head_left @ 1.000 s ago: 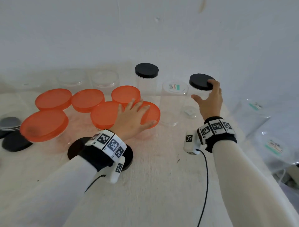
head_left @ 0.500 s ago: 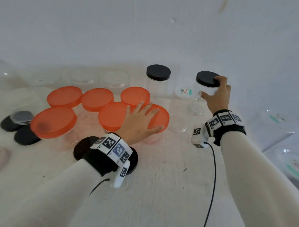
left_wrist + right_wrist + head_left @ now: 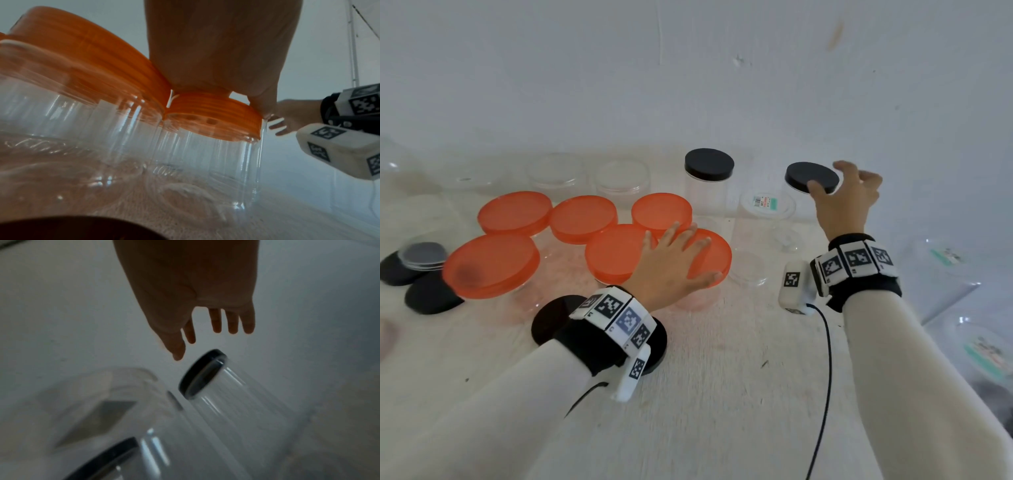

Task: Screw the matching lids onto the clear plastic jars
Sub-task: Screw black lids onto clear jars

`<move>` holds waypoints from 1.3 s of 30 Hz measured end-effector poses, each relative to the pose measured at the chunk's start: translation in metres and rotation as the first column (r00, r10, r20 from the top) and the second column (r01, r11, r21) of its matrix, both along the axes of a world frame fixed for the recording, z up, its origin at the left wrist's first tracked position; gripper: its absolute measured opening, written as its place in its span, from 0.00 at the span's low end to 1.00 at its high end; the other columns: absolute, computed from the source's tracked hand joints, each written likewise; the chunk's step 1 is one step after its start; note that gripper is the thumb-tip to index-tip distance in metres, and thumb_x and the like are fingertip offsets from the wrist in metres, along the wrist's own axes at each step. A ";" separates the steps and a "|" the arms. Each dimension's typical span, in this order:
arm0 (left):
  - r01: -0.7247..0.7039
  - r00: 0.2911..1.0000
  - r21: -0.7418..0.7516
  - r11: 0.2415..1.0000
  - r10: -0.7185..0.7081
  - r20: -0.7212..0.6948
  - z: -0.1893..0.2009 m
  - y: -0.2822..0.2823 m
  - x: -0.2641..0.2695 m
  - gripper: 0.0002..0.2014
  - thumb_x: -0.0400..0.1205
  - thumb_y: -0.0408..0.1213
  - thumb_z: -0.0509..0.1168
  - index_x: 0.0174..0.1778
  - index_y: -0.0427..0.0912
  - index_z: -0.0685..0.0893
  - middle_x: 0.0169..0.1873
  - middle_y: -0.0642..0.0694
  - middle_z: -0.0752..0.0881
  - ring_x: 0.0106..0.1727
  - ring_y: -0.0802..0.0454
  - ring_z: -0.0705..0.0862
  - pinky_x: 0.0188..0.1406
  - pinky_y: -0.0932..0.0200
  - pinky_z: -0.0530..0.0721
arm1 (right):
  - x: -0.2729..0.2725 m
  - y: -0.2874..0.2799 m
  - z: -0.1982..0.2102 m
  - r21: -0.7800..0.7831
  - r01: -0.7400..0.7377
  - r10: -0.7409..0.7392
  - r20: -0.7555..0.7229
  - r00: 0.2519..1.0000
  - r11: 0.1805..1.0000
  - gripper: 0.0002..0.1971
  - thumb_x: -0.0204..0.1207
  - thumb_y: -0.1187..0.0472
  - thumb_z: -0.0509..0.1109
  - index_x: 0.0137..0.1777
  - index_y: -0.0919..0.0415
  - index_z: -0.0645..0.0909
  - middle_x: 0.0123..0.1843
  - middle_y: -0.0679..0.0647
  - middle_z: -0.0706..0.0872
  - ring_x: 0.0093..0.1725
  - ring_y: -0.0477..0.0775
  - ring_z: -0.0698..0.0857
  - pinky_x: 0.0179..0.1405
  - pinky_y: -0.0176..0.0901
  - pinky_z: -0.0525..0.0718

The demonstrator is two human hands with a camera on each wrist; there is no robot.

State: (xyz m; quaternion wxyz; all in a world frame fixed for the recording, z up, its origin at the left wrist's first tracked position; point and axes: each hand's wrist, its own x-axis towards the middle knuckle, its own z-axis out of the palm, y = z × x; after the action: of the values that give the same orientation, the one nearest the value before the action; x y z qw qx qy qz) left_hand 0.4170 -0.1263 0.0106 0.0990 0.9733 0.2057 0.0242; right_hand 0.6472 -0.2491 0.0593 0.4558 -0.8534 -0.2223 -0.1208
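Left hand lay flat, fingers straight, on the nearest orange lid, prob. steadying that jar. Right hand hovered w/ fingers spread, gripping nothing, just beside the black lid on its far-right clear jar, likely done seating it.

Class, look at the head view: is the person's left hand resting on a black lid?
No, the left hand lies flat on an orange lid, while the right hand reaches the black lid.

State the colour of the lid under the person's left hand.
Orange; the lid under the left hand shows best in the head view.
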 end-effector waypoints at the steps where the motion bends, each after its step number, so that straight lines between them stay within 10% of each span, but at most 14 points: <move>1: -0.003 1.000 0.008 1.000 0.003 0.002 0.000 0.000 0.000 0.37 0.77 0.68 0.46 0.81 0.55 0.55 0.83 0.51 0.48 0.83 0.49 0.41 0.76 0.32 0.40 | -0.004 0.000 0.007 0.032 0.006 -0.008 0.049 0.999 0.999 0.21 0.77 0.58 0.68 0.69 0.59 0.73 0.73 0.62 0.63 0.70 0.63 0.65 0.51 0.39 0.67; 6: -0.006 1.000 0.014 1.000 0.006 0.009 -0.001 -0.001 0.000 0.35 0.79 0.66 0.48 0.80 0.55 0.56 0.83 0.51 0.49 0.83 0.49 0.41 0.76 0.32 0.41 | -0.041 0.002 0.032 0.076 -0.165 0.142 0.243 0.960 0.983 0.16 0.77 0.58 0.69 0.62 0.60 0.78 0.68 0.58 0.71 0.66 0.56 0.72 0.43 0.25 0.65; 15: -0.014 1.000 0.019 1.000 0.015 -0.016 0.001 -0.001 0.000 0.35 0.79 0.66 0.47 0.81 0.54 0.55 0.83 0.50 0.48 0.83 0.48 0.41 0.77 0.31 0.42 | -0.073 0.012 0.005 -0.376 -0.418 0.433 -0.049 0.900 0.827 0.32 0.72 0.49 0.74 0.75 0.47 0.67 0.81 0.59 0.56 0.80 0.63 0.53 0.77 0.60 0.59; 24: -0.009 1.000 -0.014 1.000 0.009 -0.008 0.004 -0.001 0.000 0.35 0.80 0.65 0.50 0.81 0.53 0.56 0.83 0.50 0.50 0.83 0.48 0.42 0.76 0.32 0.41 | -0.077 0.010 0.012 -0.418 -0.421 0.407 -0.128 0.904 0.805 0.36 0.74 0.54 0.73 0.79 0.49 0.61 0.78 0.62 0.60 0.77 0.65 0.54 0.74 0.56 0.61; 32: -0.045 0.988 -0.163 0.986 0.068 0.135 0.009 -0.002 0.000 0.38 0.79 0.61 0.59 0.80 0.46 0.57 0.82 0.48 0.53 0.83 0.51 0.46 0.77 0.36 0.41 | -0.100 -0.014 0.036 -0.356 -0.412 0.468 0.086 0.880 0.839 0.46 0.63 0.56 0.82 0.79 0.45 0.62 0.72 0.58 0.59 0.70 0.61 0.60 0.63 0.41 0.62; 39: 0.057 0.893 -0.215 0.975 0.046 0.447 0.035 -0.012 -0.038 0.27 0.78 0.50 0.66 0.71 0.42 0.73 0.68 0.48 0.73 0.67 0.55 0.71 0.68 0.54 0.72 | -0.132 -0.051 0.056 -0.301 -0.377 0.466 0.325 0.823 0.876 0.44 0.55 0.54 0.86 0.72 0.45 0.71 0.71 0.57 0.61 0.68 0.59 0.62 0.52 0.45 0.73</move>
State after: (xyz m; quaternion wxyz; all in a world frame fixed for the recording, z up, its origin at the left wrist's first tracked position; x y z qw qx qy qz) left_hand 0.3786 -0.1382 0.0453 0.2519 0.9246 0.1759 0.2250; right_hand 0.5148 -0.3000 0.1153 0.3190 -0.7869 -0.5043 -0.1570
